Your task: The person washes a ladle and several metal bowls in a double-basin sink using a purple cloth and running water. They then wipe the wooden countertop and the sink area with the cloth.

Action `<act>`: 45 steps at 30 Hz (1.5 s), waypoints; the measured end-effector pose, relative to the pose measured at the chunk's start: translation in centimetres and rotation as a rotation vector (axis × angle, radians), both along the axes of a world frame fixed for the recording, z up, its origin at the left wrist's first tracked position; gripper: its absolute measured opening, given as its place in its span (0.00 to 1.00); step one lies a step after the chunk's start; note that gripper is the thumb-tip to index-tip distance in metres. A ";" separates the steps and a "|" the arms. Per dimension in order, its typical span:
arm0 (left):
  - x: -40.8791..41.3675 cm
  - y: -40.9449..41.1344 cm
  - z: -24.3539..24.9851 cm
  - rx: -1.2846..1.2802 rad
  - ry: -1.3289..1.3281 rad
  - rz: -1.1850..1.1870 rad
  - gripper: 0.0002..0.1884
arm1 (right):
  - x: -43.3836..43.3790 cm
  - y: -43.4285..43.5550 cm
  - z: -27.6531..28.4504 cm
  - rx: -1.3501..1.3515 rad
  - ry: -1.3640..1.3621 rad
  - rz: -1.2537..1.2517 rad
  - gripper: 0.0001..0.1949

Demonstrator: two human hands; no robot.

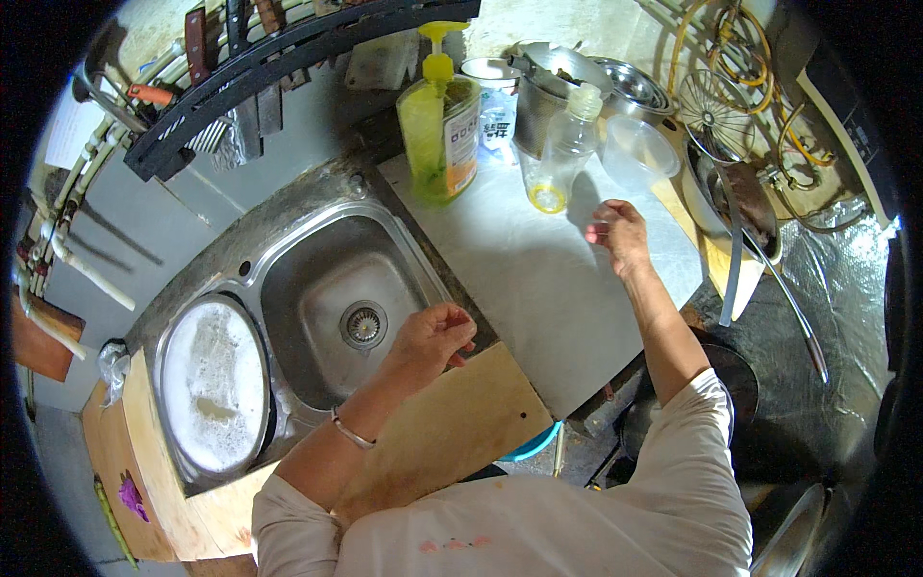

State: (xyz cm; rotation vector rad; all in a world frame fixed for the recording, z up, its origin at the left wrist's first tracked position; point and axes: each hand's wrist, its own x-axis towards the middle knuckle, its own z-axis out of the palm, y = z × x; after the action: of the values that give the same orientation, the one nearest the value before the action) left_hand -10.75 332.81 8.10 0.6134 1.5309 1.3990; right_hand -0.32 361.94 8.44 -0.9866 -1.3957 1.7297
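Observation:
My left hand, with a bracelet on its wrist, hovers over the corner of a wooden board by the sink's right edge; its fingers are curled and I cannot tell if they hold anything. My right hand is above the grey worktop, its fingers bent, just right of a clear plastic bottle with yellow at its base. Left of that bottle stands a pump bottle of green-yellow liquid soap. The steel sink basin shows its drain strainer. A round basin of white suds sits on its left.
Behind stand a perforated metal container, a clear plastic tub and steel bowls. A pan with a long-handled ladle is at right. Knives hang on a black rack on the wall. White pipes run at left.

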 end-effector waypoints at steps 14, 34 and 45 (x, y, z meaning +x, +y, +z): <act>0.2 -13.9 2.1 0.025 -0.004 0.378 0.06 | -12.9 -13.4 -2.6 0.630 -0.134 0.829 0.05; -2.1 -53.5 -0.3 -0.121 0.343 1.274 0.07 | -19.4 -47.3 -1.4 0.911 -0.089 1.575 0.18; -16.8 -84.5 -2.0 -1.330 1.193 1.222 0.19 | -20.1 -60.7 -2.3 0.655 -0.442 1.488 0.15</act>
State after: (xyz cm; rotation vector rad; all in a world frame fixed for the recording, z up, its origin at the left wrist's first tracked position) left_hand -27.60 248.27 6.06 -0.6348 3.5508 0.1540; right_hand -20.41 301.28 6.14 0.2594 -3.1573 1.6038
